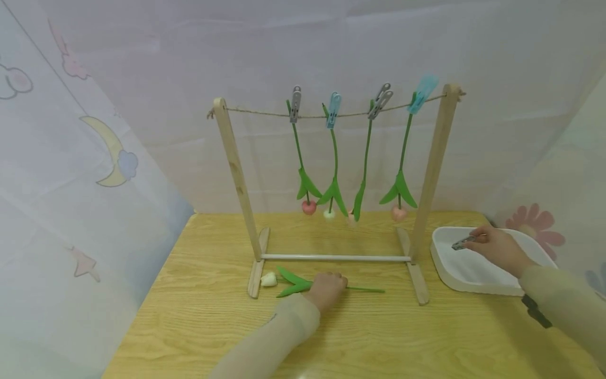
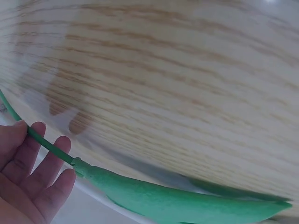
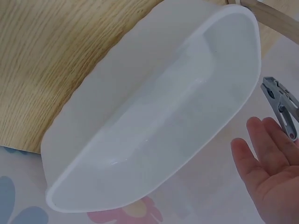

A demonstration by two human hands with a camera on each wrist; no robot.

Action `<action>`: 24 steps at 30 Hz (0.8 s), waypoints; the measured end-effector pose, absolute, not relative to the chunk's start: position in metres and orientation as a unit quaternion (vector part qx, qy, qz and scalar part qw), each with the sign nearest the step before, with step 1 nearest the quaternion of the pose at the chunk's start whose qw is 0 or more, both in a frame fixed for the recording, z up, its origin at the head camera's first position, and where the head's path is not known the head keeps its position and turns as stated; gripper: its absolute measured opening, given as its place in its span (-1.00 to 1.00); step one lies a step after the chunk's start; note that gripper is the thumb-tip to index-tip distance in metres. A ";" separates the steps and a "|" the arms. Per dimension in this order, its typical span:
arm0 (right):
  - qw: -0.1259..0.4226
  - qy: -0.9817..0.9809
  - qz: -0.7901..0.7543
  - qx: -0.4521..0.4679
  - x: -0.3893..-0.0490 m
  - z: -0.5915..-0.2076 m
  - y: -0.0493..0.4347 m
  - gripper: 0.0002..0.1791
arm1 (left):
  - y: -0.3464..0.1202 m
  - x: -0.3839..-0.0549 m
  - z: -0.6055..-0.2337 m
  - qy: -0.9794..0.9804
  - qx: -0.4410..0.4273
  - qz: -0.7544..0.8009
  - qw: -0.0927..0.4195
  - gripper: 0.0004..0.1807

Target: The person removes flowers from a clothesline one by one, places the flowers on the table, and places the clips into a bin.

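Note:
My left hand [image 1: 327, 291] pinches the green stem of a white artificial tulip [image 1: 269, 279], which lies along the table in front of the rack. In the left wrist view, thumb and index finger meet on the stem [image 2: 55, 150], just behind the leaf [image 2: 154, 193]. Above the white tray [image 1: 478, 284], my right hand [image 1: 503, 249] holds a grey clothespin [image 1: 463, 242] by one end. The right wrist view shows this clothespin [image 3: 280, 105] past the tray's rim, its far end cut off by the frame. No other clothespin shows inside the tray.
A wooden rack [image 1: 239, 179] carries a twine line [image 1: 265, 112]. Several tulips hang upside down from it, clipped by grey clothespins [image 1: 295, 104] and blue clothespins [image 1: 333, 109]. A white rod [image 1: 331, 258] joins the rack's feet. Patterned cloth [image 1: 303, 52] surrounds the table [image 1: 189, 316].

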State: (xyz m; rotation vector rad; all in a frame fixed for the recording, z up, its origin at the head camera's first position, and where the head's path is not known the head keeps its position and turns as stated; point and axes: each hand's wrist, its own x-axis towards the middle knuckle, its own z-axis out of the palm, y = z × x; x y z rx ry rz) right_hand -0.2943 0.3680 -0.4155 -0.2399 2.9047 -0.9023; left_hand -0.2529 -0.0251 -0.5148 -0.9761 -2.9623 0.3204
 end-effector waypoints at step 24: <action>0.139 0.941 -0.279 -0.133 -0.314 -0.431 0.365 -0.70 | -0.021 -0.250 -0.516 -0.947 -0.296 0.115 -0.037 -0.83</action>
